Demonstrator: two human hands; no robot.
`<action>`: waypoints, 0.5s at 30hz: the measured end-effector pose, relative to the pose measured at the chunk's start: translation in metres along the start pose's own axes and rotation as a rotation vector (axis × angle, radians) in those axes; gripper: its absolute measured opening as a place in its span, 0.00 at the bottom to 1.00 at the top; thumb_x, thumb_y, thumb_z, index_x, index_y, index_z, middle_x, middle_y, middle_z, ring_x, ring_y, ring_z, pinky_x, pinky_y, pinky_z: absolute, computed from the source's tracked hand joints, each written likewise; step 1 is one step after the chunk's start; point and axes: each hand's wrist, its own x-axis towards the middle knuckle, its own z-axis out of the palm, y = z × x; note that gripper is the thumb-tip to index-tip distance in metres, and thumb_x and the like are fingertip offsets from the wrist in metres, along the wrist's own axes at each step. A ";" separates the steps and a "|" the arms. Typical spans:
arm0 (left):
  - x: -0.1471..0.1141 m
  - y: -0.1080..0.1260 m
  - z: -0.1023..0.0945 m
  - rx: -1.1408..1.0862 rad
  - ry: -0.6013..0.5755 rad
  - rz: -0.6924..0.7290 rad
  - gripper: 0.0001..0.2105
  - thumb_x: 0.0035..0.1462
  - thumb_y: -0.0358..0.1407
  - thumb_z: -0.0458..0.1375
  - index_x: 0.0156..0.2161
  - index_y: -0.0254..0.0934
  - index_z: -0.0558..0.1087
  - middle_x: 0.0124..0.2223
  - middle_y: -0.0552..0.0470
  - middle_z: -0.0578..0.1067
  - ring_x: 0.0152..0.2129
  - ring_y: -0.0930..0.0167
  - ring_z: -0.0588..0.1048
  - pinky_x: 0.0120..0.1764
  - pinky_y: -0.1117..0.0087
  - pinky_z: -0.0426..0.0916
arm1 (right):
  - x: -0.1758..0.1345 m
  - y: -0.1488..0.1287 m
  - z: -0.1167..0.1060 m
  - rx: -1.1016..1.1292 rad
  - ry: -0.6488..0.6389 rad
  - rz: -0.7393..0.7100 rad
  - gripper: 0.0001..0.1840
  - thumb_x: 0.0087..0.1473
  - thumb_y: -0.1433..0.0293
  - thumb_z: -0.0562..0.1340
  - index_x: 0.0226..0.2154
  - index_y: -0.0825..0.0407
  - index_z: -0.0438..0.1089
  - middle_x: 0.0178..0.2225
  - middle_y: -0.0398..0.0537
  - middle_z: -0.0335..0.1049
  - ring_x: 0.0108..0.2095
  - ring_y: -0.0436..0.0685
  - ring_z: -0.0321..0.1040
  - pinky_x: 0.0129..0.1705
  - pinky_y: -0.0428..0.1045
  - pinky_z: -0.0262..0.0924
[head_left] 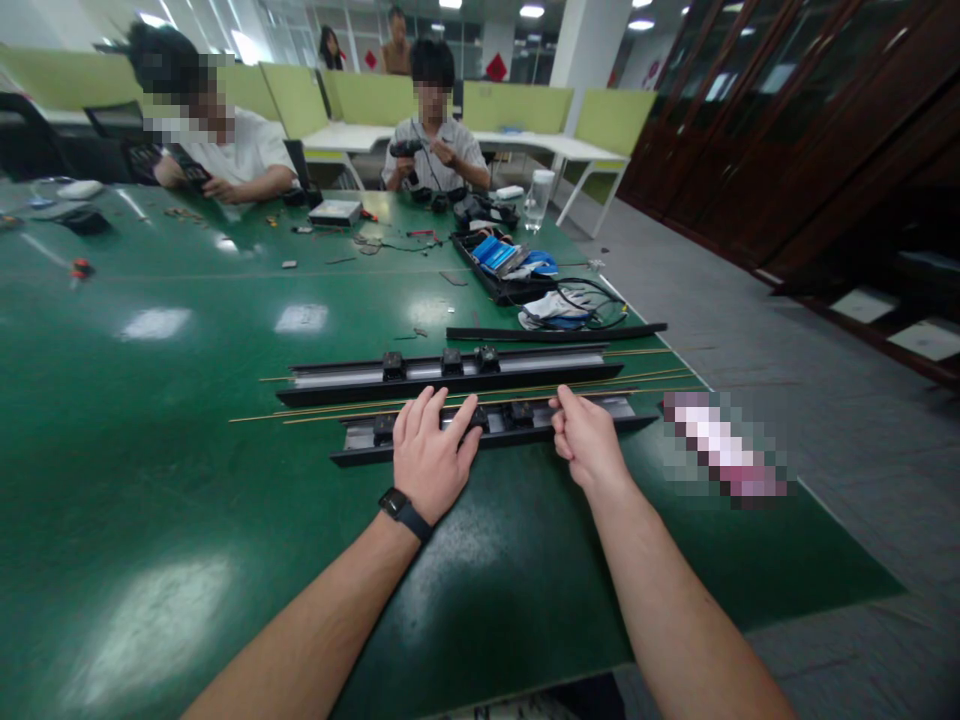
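Note:
Two long black rails with silver channels lie side by side on the green table [187,420]. My left hand [429,452] rests flat on the near rail [360,440], fingers spread over its small black blocks. My right hand [589,438] pinches the near rail's upper edge close to a thin brass rod [330,410], further right. The far rail [525,368] carries three black blocks and lies untouched behind. Several thin brass rods run lengthwise between and beside the rails.
A loose black strip [555,333] lies behind the rails. Beyond it sit a black tray [491,280] with blue items, white gloves and cables, and a clear bottle [537,198]. Two people work at the table's far end. The table's right edge drops to grey floor.

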 end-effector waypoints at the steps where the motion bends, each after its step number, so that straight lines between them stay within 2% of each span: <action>1: 0.000 0.000 0.000 0.000 0.003 0.000 0.21 0.64 0.44 0.55 0.61 0.51 0.68 0.63 0.44 0.68 0.65 0.58 0.60 0.64 0.51 0.53 | 0.000 0.000 0.000 -0.007 -0.008 0.002 0.17 0.57 0.58 0.65 0.28 0.54 0.67 0.13 0.36 0.58 0.08 0.42 0.45 0.07 0.40 0.36; 15: 0.000 0.000 0.001 -0.028 0.016 -0.009 0.21 0.64 0.43 0.56 0.61 0.51 0.69 0.62 0.45 0.69 0.65 0.58 0.60 0.65 0.51 0.52 | 0.002 0.000 -0.001 0.051 0.033 -0.003 0.16 0.58 0.59 0.65 0.28 0.53 0.66 0.14 0.36 0.58 0.08 0.42 0.44 0.08 0.39 0.36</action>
